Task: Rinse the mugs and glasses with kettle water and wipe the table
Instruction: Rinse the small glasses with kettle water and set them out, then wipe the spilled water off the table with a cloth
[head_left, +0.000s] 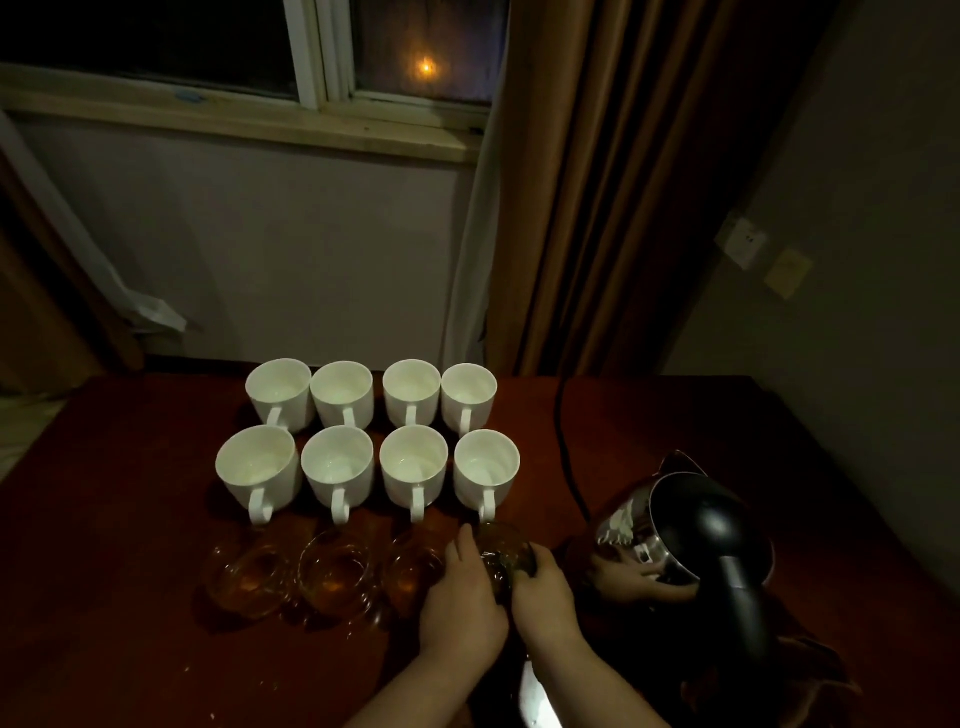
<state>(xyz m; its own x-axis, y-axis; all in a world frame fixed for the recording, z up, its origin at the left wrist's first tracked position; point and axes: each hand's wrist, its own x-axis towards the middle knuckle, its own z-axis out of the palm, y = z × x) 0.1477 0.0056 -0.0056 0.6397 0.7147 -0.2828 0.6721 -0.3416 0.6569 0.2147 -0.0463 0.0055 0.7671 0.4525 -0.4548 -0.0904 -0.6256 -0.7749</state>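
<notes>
Rinsing underway: left hand (462, 597) and right hand (545, 587) apparently both grasp the glass (506, 556) near the table's (130, 649) front edge; next, tip it out.

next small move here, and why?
Probably tip and swirl the rightmost glass to rinse it: both the left hand and right hand grip it, while three glasses beside it and eight white mugs stand in rows.
</notes>
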